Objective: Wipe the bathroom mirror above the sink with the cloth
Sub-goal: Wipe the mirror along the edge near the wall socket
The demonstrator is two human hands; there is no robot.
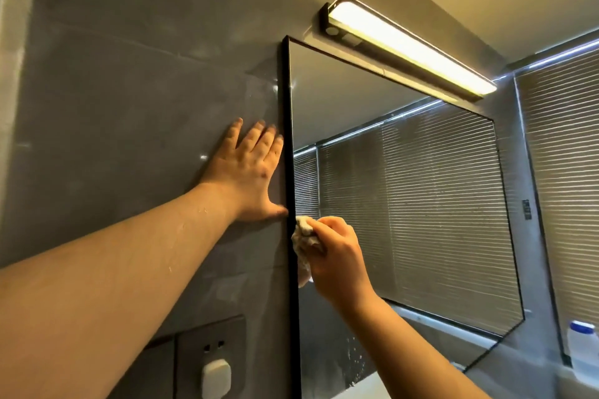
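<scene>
Right hand (337, 256): grips the crumpled white cloth (303, 243), pressed on the black-framed rectangular mirror (405, 197) at its left edge.
Left hand (249, 172): fingers spread flat on the grey wall just left of the mirror.
Progress: likely midway; white specks remain low on the mirror glass.
Hidden: sink out of view; mirror's bottom cut off.

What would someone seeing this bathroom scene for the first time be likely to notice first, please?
Probably the lit wall lamp glowing above the black-framed mirror, which reflects slatted blinds. Next, the two arms: the left hand lies flat on the grey wall beside the frame, while the right hand holds a crumpled white cloth against the glass at its left edge.
</scene>
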